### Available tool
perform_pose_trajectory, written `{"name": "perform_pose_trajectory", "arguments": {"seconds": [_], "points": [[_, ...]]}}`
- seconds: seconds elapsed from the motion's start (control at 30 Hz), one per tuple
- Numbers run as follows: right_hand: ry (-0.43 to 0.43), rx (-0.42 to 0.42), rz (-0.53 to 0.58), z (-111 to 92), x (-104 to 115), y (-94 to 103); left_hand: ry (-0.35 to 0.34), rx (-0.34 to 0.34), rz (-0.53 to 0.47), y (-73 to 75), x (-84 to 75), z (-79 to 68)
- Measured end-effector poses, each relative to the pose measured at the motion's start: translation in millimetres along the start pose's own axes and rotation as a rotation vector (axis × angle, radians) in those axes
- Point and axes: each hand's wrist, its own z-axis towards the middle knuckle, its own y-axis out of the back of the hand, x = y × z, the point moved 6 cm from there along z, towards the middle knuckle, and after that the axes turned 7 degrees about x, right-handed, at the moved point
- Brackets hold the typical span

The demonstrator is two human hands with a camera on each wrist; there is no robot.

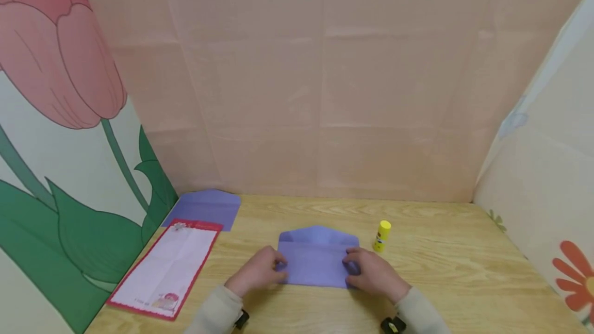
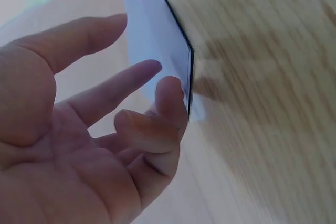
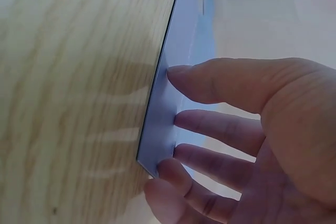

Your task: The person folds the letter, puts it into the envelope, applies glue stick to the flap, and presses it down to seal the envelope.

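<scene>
A purple envelope [image 1: 317, 264] lies on the wooden table in front of me, its flap [image 1: 317, 234] raised on the far side. At its left end is my left hand [image 1: 260, 271], the fingers loosely bent and spread, with some fingertips right at the short edge in the left wrist view. My right hand [image 1: 376, 276] rests on the other end. Its thumb [image 3: 194, 80] and fingertips touch the envelope's face [image 3: 167, 98] without curling round it. Just beyond the right hand stands a yellow glue stick [image 1: 382, 236], capped and upright.
To the left lies a white sheet of letter paper [image 1: 169, 267] with a red border and a small picture at its lower corner. It overlaps a second purple envelope [image 1: 209, 207] behind it. A pinkish cloth backdrop [image 1: 320, 92] closes off the table's far edge.
</scene>
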Motion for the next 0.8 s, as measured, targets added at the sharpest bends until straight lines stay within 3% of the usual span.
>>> {"name": "perform_pose_trajectory", "arguments": {"seconds": [0.23,0.53,0.7,0.8], "points": [[-0.029,-0.005,0.01,1.5,-2.4,0.5,0.03,0.011,0.069,-2.6,-6.5,-2.8],[-0.021,-0.116,-0.032,0.7,-1.3,6.8,0.047,0.057,0.096,-2.5,-10.4,-4.0],[-0.118,-0.279,0.043,-0.8,-8.2,22.9,0.046,0.064,0.102,-4.0,-10.1,-4.5],[-0.102,-0.456,0.066,-6.6,-11.6,38.9,0.051,0.075,0.098,-4.6,-9.8,-4.9]]}}
